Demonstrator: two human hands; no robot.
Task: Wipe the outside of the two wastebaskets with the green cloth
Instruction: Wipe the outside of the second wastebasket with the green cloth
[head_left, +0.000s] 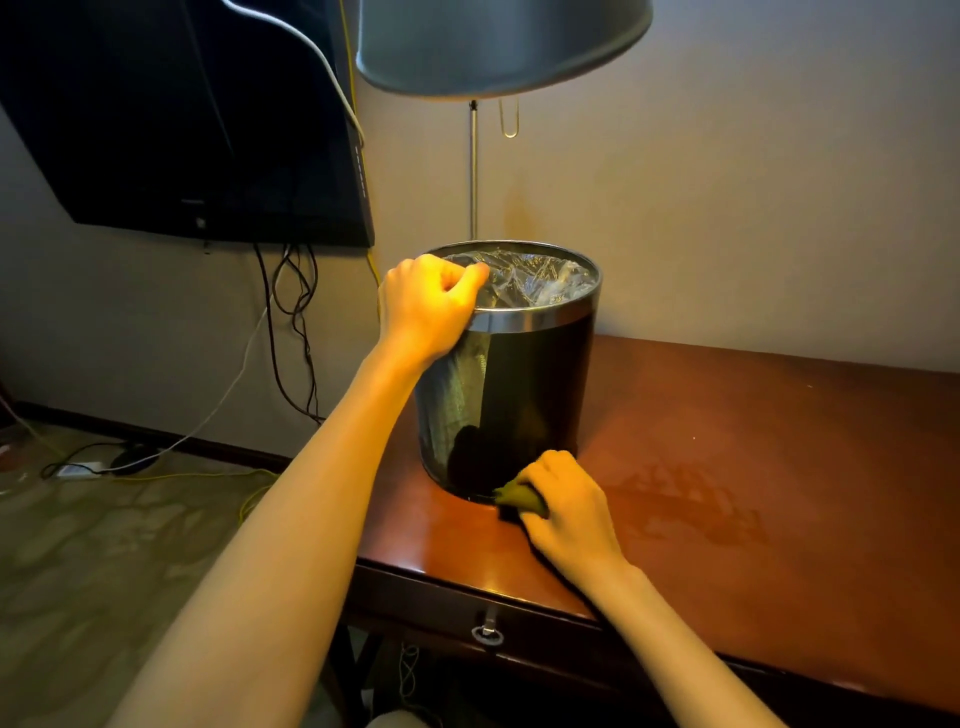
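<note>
Wastebasket (535, 395): it is standing upright on the near-left part of the wooden table (779, 467). It is showing black sides, a metal band round the rim and a clear plastic liner (530, 280) inside.

Left hand (431, 306): I am gripping the wastebasket's rim on its left side, my fingers curling tight over the edge.

Right hand (566, 506): I am pinching the bunched green cloth (519, 499) in curled fingers and pressing it against the basket's near lower wall, just where the wall is meeting the tabletop.

Green cloth: it is showing only as a small wad at my right fingertips, touching the basket's base.

Lamp (498, 47): it is standing behind the basket, its shade hanging above.

Television (182, 119): it is hanging on the far-left wall, with cables trailing down below it.

Ring pull (487, 635): it is hanging from the table's near edge, between my forearms.
</note>
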